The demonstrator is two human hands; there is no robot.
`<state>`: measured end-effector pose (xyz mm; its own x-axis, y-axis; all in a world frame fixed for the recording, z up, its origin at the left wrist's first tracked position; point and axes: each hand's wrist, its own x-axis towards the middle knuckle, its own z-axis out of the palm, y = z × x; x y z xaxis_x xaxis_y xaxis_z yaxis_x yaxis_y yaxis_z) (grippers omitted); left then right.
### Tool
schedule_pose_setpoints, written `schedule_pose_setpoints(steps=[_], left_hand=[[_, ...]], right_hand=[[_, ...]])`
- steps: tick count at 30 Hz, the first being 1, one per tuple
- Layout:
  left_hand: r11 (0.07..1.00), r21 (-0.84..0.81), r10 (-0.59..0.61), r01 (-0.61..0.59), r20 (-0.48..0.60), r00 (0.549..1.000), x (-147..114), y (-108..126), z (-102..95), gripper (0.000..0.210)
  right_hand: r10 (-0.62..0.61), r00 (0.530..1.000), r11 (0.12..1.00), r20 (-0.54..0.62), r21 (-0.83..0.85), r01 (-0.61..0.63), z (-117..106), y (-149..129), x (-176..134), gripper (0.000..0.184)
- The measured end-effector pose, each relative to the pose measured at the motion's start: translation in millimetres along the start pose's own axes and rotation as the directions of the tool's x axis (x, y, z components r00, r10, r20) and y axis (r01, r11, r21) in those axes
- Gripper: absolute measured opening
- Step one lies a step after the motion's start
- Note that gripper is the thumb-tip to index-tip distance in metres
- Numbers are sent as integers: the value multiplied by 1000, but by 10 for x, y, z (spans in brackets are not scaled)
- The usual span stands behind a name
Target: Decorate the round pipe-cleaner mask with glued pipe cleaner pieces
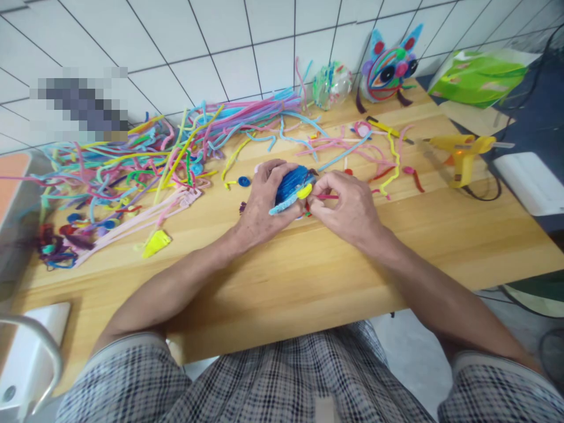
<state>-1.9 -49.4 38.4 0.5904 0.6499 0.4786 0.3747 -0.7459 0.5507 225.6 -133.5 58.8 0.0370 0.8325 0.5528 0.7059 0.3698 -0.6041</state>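
1. The blue craft piece [293, 183] is held just above the middle of the table [282, 276], with a light-blue fuzzy edge and a yellow tuft [304, 191] on its near side.
2. The left hand [262, 200] wraps it, fingers curled round its left side; too firm a squeeze could flatten the blue strands.
3. The right hand [348, 205] has thumb and forefinger brought close together at the right edge; the tips are partly hidden, so I cannot tell what they grip. A tug there might pull the tuft loose.
4. Beyond, loose pipe cleaners [259, 120] lie tangled; their ends could snag a sleeve or each other.
5. At the right, the yellow glue gun [460, 155] shows an orange glow; if hot, it could burn a straying forearm.
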Motion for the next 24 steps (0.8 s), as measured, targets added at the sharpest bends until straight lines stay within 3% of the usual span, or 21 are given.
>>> schedule_pose_setpoints(steps=[9,19,24], left_hand=[[999,19,-35,35,-11,999,-23,16,44,76],[1000,1,-10,10,-132,991,-97,-57,147,72],[1000,-8,-21,20,-188,982,-108,-117,192,70]], right_hand=[[-47,999,998,-18,-46,46,33,-2,-7,21],[-46,998,975,36,-217,53,46,-105,-34,16],[-108,993,946,53,-300,119,35,-112,-49,15]])
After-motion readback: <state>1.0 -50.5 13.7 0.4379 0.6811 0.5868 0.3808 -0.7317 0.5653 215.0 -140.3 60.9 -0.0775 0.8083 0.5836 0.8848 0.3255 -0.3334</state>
